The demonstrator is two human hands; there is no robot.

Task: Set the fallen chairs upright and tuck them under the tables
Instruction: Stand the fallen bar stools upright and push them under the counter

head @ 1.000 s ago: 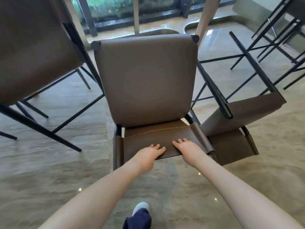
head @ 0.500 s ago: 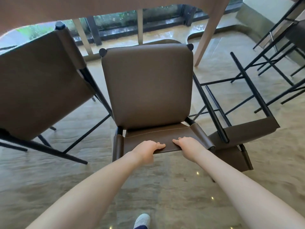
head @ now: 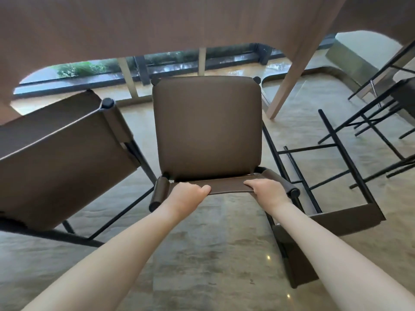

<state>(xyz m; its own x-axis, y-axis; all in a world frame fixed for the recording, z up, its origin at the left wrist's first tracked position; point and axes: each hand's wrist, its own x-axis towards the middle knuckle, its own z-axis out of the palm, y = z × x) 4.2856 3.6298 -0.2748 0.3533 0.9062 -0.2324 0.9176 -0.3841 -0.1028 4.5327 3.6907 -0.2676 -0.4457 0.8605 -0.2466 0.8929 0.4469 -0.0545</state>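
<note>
Fingers (head: pixel 205 189) now curled on chair (head: pixel 207 129) backrest.

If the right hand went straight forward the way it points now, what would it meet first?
The right hand grips the top edge of the backrest of the middle chair and points forward over its seat. Going straight on, it would probably pass above the seat toward the table; depth is unclear.
</note>
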